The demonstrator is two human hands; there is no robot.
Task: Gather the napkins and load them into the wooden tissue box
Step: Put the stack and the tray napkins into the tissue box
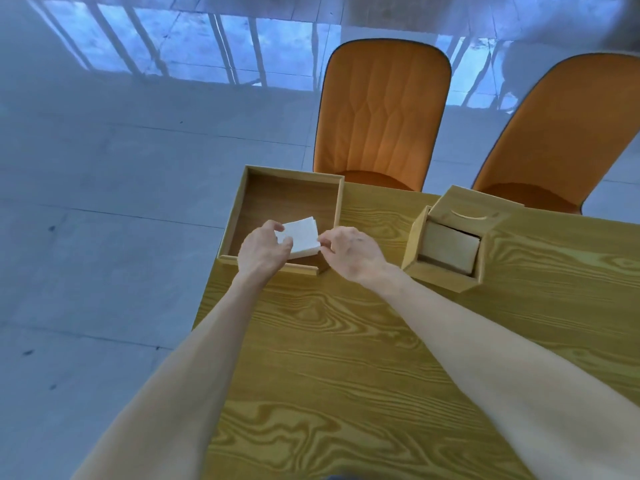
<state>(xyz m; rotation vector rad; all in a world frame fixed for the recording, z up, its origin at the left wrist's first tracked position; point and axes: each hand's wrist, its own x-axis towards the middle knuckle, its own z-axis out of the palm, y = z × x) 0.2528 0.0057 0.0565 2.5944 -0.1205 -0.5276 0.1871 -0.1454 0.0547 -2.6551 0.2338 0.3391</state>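
While my left hand [264, 247] curls its fingers around the near left corner of a white stack of napkins [302, 237], my right hand [349, 252] pinches the stack's right edge between thumb and fingertips, so both hands are grasping the same stack. The napkins sit squared together, several layers thick, and I hold them over the near part of the open wooden tissue box [287, 216], low inside its walls; I cannot tell whether the bottom of the stack touches the box floor. The rest of the box floor, beyond the stack, shows bare brown wood. The near wall of the box lies just under my left wrist, and a thin ledge runs along it. The box itself stands at the far left corner of the worktop [346, 358], a board with bold yellow grain that my two bare forearms cross on their way to the box. To the right of the box, apart from it, rests a second wooden piece, the lid [450, 237], tipped on its side with a curved slot in its upper face and a pale block showing in its hollow. Beyond the box, past the worktop's far edge, stand two orange chairs [382, 112] on a pale tiled floor [104, 168].
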